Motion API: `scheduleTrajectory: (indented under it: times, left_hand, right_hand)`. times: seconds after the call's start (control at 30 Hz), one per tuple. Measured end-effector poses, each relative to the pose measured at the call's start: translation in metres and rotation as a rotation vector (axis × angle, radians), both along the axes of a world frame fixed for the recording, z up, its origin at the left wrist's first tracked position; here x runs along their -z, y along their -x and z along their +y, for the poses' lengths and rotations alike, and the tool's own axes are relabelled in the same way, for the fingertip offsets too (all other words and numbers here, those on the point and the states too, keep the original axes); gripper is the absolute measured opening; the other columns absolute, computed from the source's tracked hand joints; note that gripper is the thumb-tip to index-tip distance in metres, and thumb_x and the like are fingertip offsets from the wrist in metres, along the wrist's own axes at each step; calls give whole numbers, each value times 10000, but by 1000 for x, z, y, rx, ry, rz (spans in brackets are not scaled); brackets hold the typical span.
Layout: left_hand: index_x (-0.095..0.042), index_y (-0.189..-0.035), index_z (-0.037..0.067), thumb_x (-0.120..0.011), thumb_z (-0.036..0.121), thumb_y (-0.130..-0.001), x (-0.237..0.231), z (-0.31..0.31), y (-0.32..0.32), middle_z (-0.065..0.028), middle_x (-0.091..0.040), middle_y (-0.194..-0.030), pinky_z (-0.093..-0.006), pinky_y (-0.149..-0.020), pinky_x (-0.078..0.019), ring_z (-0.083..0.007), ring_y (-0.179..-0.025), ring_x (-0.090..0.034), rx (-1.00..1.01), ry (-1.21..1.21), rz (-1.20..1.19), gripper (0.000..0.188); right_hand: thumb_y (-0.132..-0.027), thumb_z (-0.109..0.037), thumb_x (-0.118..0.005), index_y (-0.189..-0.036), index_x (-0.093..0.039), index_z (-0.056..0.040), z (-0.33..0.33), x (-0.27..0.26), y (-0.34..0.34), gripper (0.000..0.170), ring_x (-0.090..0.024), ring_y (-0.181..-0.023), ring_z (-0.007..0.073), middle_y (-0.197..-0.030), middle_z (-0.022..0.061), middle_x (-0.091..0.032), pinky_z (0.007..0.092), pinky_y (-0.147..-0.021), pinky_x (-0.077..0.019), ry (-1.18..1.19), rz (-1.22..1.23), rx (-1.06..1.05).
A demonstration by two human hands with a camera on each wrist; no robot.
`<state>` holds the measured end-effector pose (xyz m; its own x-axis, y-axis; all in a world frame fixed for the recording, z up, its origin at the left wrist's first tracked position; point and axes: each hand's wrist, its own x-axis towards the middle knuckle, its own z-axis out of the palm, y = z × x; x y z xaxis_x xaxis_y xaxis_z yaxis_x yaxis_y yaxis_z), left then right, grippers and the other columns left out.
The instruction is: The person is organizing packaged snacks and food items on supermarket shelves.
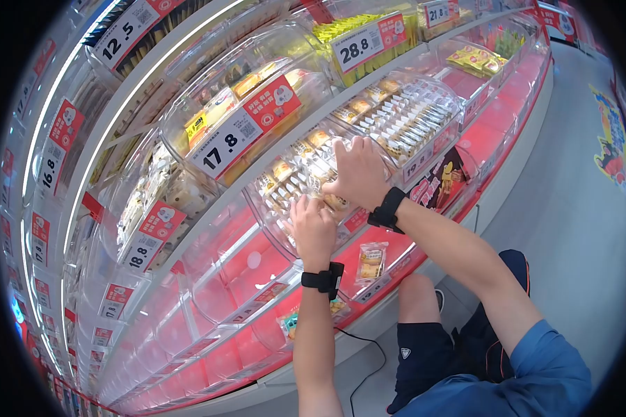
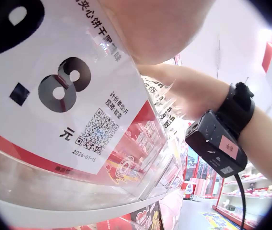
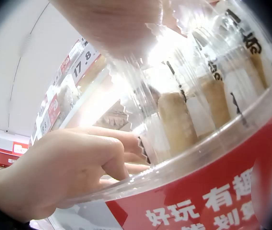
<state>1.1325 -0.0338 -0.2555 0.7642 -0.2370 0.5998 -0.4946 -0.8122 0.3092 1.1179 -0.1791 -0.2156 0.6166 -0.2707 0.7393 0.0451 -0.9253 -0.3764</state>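
Note:
Several individually wrapped biscuits stand in rows in a clear plastic bin. My left hand reaches over its front left part, fingers bent among the wrappers; I cannot tell whether they pinch one. In the right wrist view, that left hand has its fingertips at the edge of a wrapped biscuit, just inside the bin's rim. Farther right along the bin, my right hand lies over the packets with its thumb spread to the left. Part of its fingers is hidden in the left wrist view.
Behind stands a bin with a 17.8 price card. To the right, another bin holds rows of wrapped biscuits. Below, a single packet sits in a red-lined lower tray. A black cable hangs near the person's legs.

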Motion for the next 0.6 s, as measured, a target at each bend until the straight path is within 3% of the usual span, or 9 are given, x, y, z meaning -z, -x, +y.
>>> scheduleTrajectory:
  times: [0.23, 0.33, 0.53, 0.6]
  left_hand:
    - [-639, -1100, 34, -455, 221, -884, -2, 2, -3, -175, -542, -1283, -524, -1066, -243, -328, -1253, -445, 32, 80, 39, 339]
    - [-595, -1161, 24, -462, 254, -888, 1, 5, -7, -186, -544, -1277, -485, -1059, -260, -334, -1253, -443, 96, 89, -22, 381]
    - [-532, -1181, 5, -536, 228, -859, -7, 8, 1, -220, -554, -1223, -446, -1012, -316, -383, -1196, -464, 313, 79, -88, 392]
    - [-507, -1210, 6, -582, 216, -829, -13, 8, 6, -242, -533, -1248, -533, -1073, -219, -397, -1234, -440, 366, 147, -3, 441]
  right_hand:
    - [-585, -411, -790, -1230, -492, -33, -9, 8, 16, 805, -481, -1001, 334, -1041, 195, -507, 415, -860, -425, -71, -259, -99]
    - [-598, -322, -802, -1319, -441, -57, -12, 11, 29, 849, -456, -1060, 337, -1125, 173, -465, 424, -919, -411, -226, -284, -186]
    - [-594, -325, -812, -1311, -441, -65, -18, 26, 43, 848, -444, -1085, 349, -1163, 190, -443, 435, -913, -409, -238, -464, -232]
    - [-596, -328, -817, -1326, -414, -54, -22, 33, 45, 877, -440, -1093, 354, -1186, 198, -433, 441, -926, -399, -222, -528, -270]
